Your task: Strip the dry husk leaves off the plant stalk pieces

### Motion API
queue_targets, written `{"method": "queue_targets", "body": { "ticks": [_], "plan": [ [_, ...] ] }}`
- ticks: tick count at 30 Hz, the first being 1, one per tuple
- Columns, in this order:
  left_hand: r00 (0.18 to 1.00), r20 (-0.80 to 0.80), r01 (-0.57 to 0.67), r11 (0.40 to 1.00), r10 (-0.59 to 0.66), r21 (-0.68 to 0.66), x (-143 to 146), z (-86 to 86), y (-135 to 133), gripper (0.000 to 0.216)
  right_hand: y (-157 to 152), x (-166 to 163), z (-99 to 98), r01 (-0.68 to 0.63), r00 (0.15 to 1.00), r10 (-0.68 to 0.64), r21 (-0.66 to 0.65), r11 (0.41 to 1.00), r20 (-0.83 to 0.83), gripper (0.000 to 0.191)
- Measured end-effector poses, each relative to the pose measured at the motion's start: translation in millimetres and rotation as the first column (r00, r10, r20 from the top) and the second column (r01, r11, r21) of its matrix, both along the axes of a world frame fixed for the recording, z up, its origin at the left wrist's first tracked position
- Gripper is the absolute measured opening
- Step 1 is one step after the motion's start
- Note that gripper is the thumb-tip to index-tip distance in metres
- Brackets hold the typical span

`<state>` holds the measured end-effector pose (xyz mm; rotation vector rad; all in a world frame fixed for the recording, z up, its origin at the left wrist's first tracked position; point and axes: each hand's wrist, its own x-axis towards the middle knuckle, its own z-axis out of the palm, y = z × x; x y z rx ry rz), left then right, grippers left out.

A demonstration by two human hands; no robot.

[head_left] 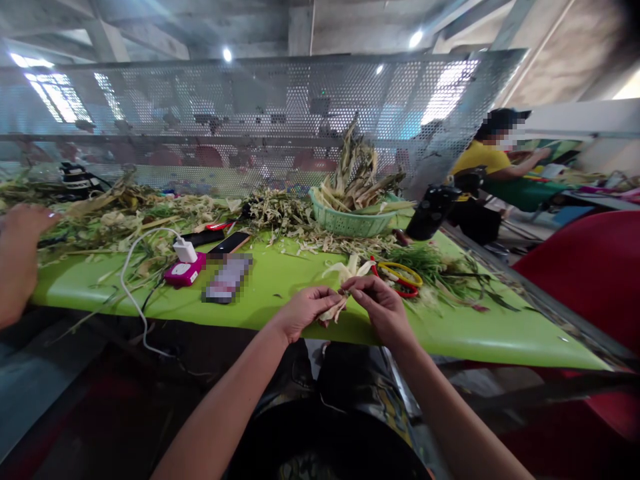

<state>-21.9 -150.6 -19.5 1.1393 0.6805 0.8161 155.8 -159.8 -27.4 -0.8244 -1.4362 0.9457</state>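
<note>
Above the front edge of the green table, my left hand [307, 308] and my right hand [380, 303] meet with fingers pinched. Between them is a small bundle of pale dried husk [350, 269], its strips fanning out above and below the fingertips; it looks like corn husk. Both hands grip it near its middle, where the fingers hide part of it. Just beyond my right hand lie red scissors [407, 291] and a yellow loop [403, 268], close to loose green strands [435, 267].
A green basket [345, 220] of dried husks stands behind. To the left are two phones [230, 244], a pink power adapter [184, 270] with a white cable, and husk scraps [165, 207]. Another person's hand [23, 243] rests at far left. A black camera [431, 212] stands right.
</note>
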Motion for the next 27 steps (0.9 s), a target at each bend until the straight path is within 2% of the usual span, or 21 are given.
{"method": "queue_targets", "body": {
  "ticks": [4, 8, 11, 17, 20, 23, 27],
  "plan": [
    [0.998, -0.033, -0.056, 0.998, 0.056, -0.002, -1.8, 0.7, 0.6, 0.034, 0.4, 2.4, 0.0, -0.017, 0.999, 0.016, -0.011, 1.0, -0.037, 0.012],
    [0.992, -0.005, -0.124, 0.991, 0.124, -0.052, -2.5, 0.8, 2.0, 0.027, -0.3, 4.1, -0.7, -0.039, 0.999, 0.039, -0.003, 0.999, 0.003, 0.01],
    [0.979, 0.076, -0.183, 0.977, 0.192, -0.108, 0.0, 1.3, 1.6, 0.025, -1.0, 3.6, -1.0, -0.051, 0.997, 0.052, -0.011, 0.999, 0.051, 0.008],
    [0.924, 0.282, -0.201, 0.955, 0.259, -0.22, 6.3, -0.8, -0.4, 0.024, -0.7, 2.8, -0.2, -0.09, 0.982, 0.094, -0.032, 0.995, 0.161, 0.01],
    [0.912, 0.323, -0.202, 0.961, 0.255, -0.189, 6.6, -2.9, -0.6, 0.025, 0.6, 3.2, -0.1, -0.102, 0.971, 0.111, -0.055, 0.993, 0.209, 0.012],
    [0.935, 0.275, -0.2, 0.972, 0.226, -0.121, 6.6, -5.1, -0.2, 0.028, 2.8, 4.3, 1.6, -0.11, 0.95, 0.117, -0.041, 0.993, 0.291, 0.014],
    [0.957, 0.173, -0.219, 0.972, 0.231, -0.086, 8.7, -7.0, 0.2, 0.033, 4.6, 9.8, 9.1, -0.014, 0.871, -0.035, 0.096, 0.995, 0.49, 0.015]
  ]
}}
